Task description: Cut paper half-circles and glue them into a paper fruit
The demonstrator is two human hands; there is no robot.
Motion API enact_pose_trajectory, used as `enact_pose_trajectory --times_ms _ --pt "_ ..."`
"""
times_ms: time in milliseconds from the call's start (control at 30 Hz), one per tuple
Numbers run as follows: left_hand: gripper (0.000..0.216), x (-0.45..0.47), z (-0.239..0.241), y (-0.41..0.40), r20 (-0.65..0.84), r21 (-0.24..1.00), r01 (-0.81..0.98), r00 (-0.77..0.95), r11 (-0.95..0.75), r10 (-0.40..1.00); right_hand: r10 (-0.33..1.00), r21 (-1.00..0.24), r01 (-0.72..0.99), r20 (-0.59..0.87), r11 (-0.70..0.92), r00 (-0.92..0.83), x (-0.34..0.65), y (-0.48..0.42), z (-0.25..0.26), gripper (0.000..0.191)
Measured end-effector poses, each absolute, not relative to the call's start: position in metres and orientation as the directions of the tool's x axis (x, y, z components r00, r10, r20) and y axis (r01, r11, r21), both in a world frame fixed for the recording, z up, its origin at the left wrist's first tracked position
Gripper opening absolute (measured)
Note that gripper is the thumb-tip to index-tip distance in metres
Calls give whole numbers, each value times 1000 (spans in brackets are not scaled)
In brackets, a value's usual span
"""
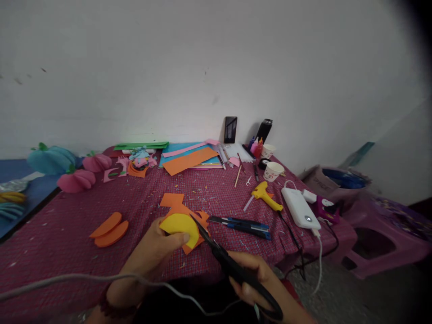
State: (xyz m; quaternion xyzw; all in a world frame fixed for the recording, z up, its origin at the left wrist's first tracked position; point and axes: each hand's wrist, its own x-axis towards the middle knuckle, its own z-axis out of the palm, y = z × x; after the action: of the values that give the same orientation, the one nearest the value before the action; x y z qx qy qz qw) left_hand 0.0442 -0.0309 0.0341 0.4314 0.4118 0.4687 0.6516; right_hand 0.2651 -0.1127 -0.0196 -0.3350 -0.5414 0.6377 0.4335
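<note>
My left hand [155,240] pinches a curved yellow paper piece [180,224], its thumb lying across the front. Orange paper [178,208] shows behind and around the yellow piece; whether it is held too I cannot tell. In my right hand [258,281] is a pair of black-handled scissors [229,265], the fingers wrapped round the handles. The scissor tips reach the right edge of the yellow paper. Two orange paper half-rounds [110,230] lie on the cloth left of my hands. Just beyond the scissors rest two blue-and-black utility knives [248,226].
A yellow glue gun [265,195], a white power bank [300,208] and paper cups [273,171] stand at right. Coloured sheets [192,157] and a phone [230,129] are along the wall. Paper pumpkins [76,179] sit far left. A white cable [135,277] crosses in front.
</note>
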Motion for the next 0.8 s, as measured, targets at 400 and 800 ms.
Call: enact_pose_trajectory --times_ms 400,800 --pt "6 43 34 -26 -132 945 -242 339 222 931 905 -982 -182 33 -49 -423 267 -113 -34 61" --pt "12 37 29 -24 -281 959 135 397 248 874 872 -962 -216 -43 -168 -487 268 -106 -18 71"
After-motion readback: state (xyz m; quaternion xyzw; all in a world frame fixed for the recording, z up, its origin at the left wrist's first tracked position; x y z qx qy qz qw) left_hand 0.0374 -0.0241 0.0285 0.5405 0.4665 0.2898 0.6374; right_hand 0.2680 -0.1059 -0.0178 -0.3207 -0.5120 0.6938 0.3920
